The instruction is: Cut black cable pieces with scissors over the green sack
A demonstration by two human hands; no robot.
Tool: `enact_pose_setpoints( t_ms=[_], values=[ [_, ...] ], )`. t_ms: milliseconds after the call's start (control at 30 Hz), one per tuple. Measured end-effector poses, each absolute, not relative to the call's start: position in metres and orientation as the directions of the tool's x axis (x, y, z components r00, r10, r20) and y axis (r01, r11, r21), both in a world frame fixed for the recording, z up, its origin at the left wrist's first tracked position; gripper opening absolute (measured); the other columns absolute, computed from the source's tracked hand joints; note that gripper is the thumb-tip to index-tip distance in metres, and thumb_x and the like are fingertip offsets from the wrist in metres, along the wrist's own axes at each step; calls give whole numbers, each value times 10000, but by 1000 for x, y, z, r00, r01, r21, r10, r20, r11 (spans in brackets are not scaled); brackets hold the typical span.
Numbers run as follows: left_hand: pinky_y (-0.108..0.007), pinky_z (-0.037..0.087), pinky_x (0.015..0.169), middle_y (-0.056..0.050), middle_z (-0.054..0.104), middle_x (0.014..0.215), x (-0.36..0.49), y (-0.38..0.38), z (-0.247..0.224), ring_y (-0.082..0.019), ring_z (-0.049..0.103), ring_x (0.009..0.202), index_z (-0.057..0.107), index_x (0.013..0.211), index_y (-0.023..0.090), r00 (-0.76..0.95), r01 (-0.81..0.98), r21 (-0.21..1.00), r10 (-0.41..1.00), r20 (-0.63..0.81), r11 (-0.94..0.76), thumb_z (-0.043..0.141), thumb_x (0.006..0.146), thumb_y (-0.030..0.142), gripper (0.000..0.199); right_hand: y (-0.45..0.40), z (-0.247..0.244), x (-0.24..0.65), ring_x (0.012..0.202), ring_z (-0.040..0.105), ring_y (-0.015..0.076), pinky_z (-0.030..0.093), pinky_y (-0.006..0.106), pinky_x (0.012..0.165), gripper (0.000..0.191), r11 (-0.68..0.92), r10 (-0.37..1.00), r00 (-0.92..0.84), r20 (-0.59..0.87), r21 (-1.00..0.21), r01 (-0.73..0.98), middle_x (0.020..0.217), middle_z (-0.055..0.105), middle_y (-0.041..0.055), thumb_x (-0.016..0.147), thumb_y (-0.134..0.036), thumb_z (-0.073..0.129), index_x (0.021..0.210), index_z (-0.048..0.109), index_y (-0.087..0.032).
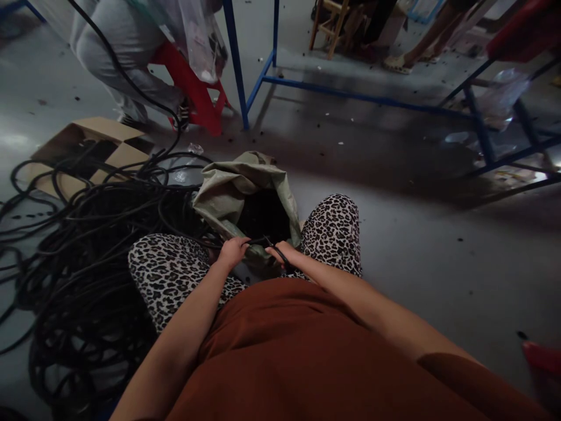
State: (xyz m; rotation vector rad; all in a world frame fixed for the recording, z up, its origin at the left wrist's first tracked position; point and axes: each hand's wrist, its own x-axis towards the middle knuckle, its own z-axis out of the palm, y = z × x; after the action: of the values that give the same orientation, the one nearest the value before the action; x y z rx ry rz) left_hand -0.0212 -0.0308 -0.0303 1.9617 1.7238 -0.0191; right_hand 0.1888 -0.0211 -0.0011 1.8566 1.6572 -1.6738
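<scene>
My left hand (pixel 234 252) is closed around a black rubber cord (pixel 258 240) near its end, over the near rim of an open sack. In my right hand (pixel 284 252) is a pair of scissors (pixel 267 240) with dark handles, its blades at the cord's end. Whether the blades are apart or together is too small to tell. The greenish woven sack (pixel 219 196) stands between my knees with its mouth folded outward. Dark contents lie inside it, too dim to make out singly.
A large tangle of black cord (pixel 92 251) covers the floor at left, beside an open cardboard box (pixel 127 156). Ahead stand a blue metal frame (pixel 350 93) and a red stool (pixel 188 82) with a person seated. Clear plastic bags (pixel 504 96) hang at right.
</scene>
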Motion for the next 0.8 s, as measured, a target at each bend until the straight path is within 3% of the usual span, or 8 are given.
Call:
enact_pose_setpoints(
  t_ms=[233,433,800],
  values=[
    [-268,444,906,-37,669,1072,-23,-30,-29,-167,594,1013,623,1116,223,129,910,414,942,-310,12,456,854,282,317,-19,-4,191,309,491,132,362,198,326,485,-409,655,-225,-721,-589,697,398,485,-8,798,-596,534,727,619,-123],
    [-271,444,932,-26,656,1112,-25,-29,-32,-167,588,1041,607,1137,233,53,888,457,975,-218,54,453,854,281,326,-22,-3,190,310,494,111,364,176,326,509,-509,575,-287,-766,-610,608,436,515,-21,812,-621,499,880,583,-123],
    [-289,454,933,-32,667,1083,-17,-30,-26,-170,600,1014,616,1121,228,114,862,506,968,-224,16,458,849,287,320,-23,-5,190,345,515,109,389,179,332,534,-528,562,-323,-761,-631,569,519,556,-7,811,-638,481,940,575,-129]
  ],
)
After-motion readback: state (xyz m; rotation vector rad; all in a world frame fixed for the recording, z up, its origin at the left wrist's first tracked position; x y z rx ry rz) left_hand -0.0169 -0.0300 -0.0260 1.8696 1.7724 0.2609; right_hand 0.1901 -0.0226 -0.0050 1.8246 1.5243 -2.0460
